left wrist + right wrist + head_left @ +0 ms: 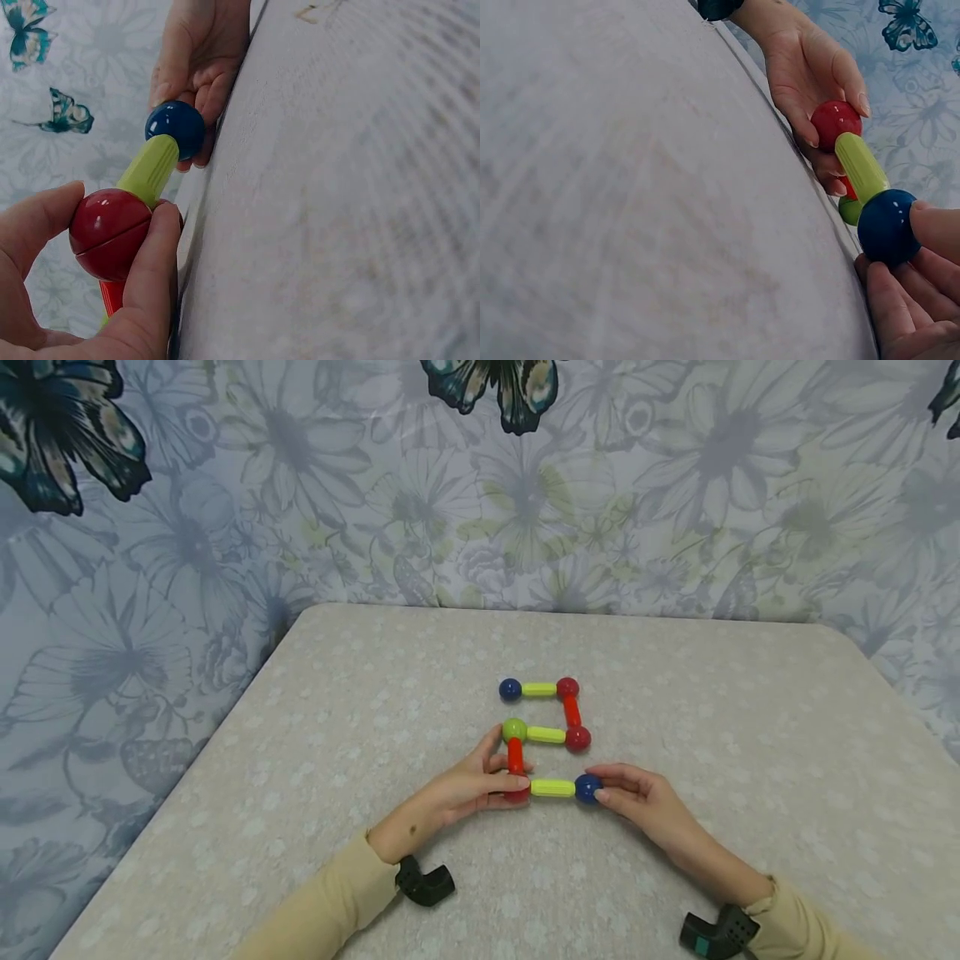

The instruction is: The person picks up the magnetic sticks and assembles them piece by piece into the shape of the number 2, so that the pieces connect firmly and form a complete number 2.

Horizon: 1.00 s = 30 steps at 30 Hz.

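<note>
Several balls and rods are joined in an S shape on the table. At its near left corner, my left hand (471, 785) grips a red ball (110, 234) between thumb and fingers. A yellow-green rod (552, 788) runs from that ball to a blue ball (889, 227), which my right hand (647, 802) pinches. From the held red ball, a red rod (515, 756) leads away to a green ball (514, 729). Beyond it come a second yellow-green rod (546, 735), a red ball (578, 739), a red rod (572, 711), another red ball (567, 688), a rod (538, 690) and a far blue ball (510, 690).
A pale patterned cloth covers the table (720, 718), whose far edge meets a wall (525, 518) with a floral print. Butterfly decorations (495, 389) hang on the wall. A black wrist device (425, 882) is on the left forearm, another black device (720, 932) on the right.
</note>
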Available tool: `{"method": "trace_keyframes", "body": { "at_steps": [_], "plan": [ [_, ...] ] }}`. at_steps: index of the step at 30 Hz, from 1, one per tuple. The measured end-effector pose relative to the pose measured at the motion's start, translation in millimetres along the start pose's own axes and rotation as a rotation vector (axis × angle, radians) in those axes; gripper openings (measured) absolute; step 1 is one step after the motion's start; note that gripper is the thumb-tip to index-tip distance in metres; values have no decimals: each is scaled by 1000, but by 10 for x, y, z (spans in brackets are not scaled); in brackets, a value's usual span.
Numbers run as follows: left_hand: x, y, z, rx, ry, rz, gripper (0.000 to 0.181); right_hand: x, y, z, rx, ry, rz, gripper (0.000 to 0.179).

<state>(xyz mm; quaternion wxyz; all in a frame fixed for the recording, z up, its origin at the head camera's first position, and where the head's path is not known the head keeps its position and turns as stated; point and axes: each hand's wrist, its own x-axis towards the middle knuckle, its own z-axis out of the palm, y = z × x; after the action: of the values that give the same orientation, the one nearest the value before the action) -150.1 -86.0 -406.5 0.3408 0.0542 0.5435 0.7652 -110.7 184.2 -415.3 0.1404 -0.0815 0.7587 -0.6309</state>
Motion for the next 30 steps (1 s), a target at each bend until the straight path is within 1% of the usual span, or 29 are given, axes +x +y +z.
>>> {"method": "trace_keyframes", "body": {
  "at_steps": [2,5,7,8,10,11,13,16,18,20,23,26,30],
  "plan": [
    [2,2,5,6,4,7,97,12,16,-1,3,-5,-21,43],
    [6,9,12,30,10,12,98,34,43,-7,-15,-25,-75,43],
    [6,15,14,70,28,7,99,49,58,-5,-34,-34,-105,42],
    [2,20,13,114,45,4,100,49,59,1,-47,-38,-121,41],
    [-4,31,7,237,78,1,99,51,59,11,-71,-36,-146,39],
    [-8,40,6,312,97,1,98,50,59,16,-84,-33,-154,38],
    [-21,66,12,492,131,14,97,42,56,27,-111,-23,-171,36],
    [-45,112,30,724,150,50,92,44,62,21,-154,-11,-188,35],
    [-51,139,37,851,151,91,86,50,62,13,-173,-2,-193,35],
    [-57,161,33,936,147,117,82,60,61,3,-181,0,-196,35],
    [-68,186,3,1023,167,126,79,68,65,0,-177,-7,-203,35],
    [-94,229,-39,1068,212,121,82,63,71,3,-175,-18,-217,34],
    [-130,318,-119,1128,295,160,81,56,66,-6,-178,-9,-212,32]
  ]
}}
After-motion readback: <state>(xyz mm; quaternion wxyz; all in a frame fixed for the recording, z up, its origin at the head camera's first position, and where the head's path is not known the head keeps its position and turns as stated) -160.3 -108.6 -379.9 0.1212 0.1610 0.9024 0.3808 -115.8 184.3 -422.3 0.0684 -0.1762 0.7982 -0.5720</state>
